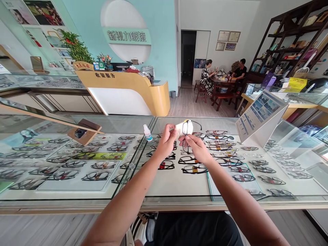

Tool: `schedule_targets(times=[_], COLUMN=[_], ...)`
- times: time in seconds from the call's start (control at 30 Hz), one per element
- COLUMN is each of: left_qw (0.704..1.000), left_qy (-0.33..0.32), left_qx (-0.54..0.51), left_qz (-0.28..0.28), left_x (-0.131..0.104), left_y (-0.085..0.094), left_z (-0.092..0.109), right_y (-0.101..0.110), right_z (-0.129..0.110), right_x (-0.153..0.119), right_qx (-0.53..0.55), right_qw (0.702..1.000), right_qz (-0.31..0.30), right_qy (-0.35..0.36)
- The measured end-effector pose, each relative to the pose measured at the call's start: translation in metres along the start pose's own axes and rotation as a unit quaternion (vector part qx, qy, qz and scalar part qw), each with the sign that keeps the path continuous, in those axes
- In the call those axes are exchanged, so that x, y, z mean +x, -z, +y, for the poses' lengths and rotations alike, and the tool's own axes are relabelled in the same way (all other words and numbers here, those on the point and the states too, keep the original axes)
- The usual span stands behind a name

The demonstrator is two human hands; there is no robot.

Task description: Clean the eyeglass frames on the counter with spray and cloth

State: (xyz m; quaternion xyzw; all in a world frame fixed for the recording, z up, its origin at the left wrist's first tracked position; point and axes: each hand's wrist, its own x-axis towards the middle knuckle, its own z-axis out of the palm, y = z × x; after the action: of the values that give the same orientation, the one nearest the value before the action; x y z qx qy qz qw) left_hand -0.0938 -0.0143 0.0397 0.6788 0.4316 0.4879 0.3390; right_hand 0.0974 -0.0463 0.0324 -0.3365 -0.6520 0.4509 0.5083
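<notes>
Above the glass counter, my right hand (196, 147) pinches a pair of dark-framed glasses (188, 128) near the middle, one lens above the other. A thin dark temple arcs out to the right from the upper end. My left hand (167, 140) is closed on a pale cloth (180, 128), which lies behind and beside the upper lens. A small white bottle (148, 133) with a blue label stands on the glass to the left of my left hand. Rows of glasses (191, 168) lie under the glass below both hands.
On the left of the counter (151, 201) is a wooden stand (84, 131); a white printed sign (261, 118) stands on the right. Beyond are a yellow-and-white desk (160, 99) and two people (206, 77) seated at a table with benches.
</notes>
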Motion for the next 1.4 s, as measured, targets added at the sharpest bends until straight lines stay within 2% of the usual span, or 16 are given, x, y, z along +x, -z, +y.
schedule_targets(times=[0.13,0.2,0.4,0.53,0.63,0.8,0.9,1.13,1.23,1.4], left_qw=[0.994,0.991,0.982,0.959,0.947,0.932,0.919,0.896,0.892,0.899], left_qy=[-0.038,-0.042,-0.017,0.033,0.057,0.066,0.067,0.107,0.128,0.123], left_qx=[-0.084,-0.115,-0.188,-0.282,-0.313,-0.327,-0.351,-0.416,-0.415,-0.400], left_qz=[-0.051,-0.059,-0.004,-0.016,-0.049,-0.143,-0.168,-0.117,-0.126,-0.131], left_x=[-0.004,-0.004,0.000,0.004,0.006,0.006,0.006,0.012,0.012,0.007], left_y=[-0.002,-0.004,-0.007,-0.008,-0.006,-0.001,0.001,-0.001,-0.004,-0.009], left_z=[0.011,0.012,0.006,0.005,0.003,0.003,0.002,-0.009,-0.008,0.001], right_y=[0.000,-0.001,-0.006,-0.007,-0.006,-0.004,-0.004,-0.002,-0.002,-0.005], right_z=[0.003,0.006,0.009,0.005,0.001,-0.002,-0.003,-0.005,-0.005,-0.002], right_x=[0.000,-0.001,-0.003,-0.003,-0.003,-0.003,-0.003,-0.003,-0.003,-0.002], right_qx=[-0.021,-0.035,-0.071,-0.062,-0.054,-0.035,-0.014,-0.022,-0.026,-0.024], right_qw=[1.000,0.999,0.997,0.996,0.995,0.994,0.995,0.997,0.996,0.995], right_qz=[-0.005,-0.012,-0.038,-0.059,-0.069,-0.092,-0.095,-0.072,-0.076,-0.092], right_qy=[0.008,0.010,0.020,0.029,0.039,0.043,0.036,0.035,0.038,0.034])
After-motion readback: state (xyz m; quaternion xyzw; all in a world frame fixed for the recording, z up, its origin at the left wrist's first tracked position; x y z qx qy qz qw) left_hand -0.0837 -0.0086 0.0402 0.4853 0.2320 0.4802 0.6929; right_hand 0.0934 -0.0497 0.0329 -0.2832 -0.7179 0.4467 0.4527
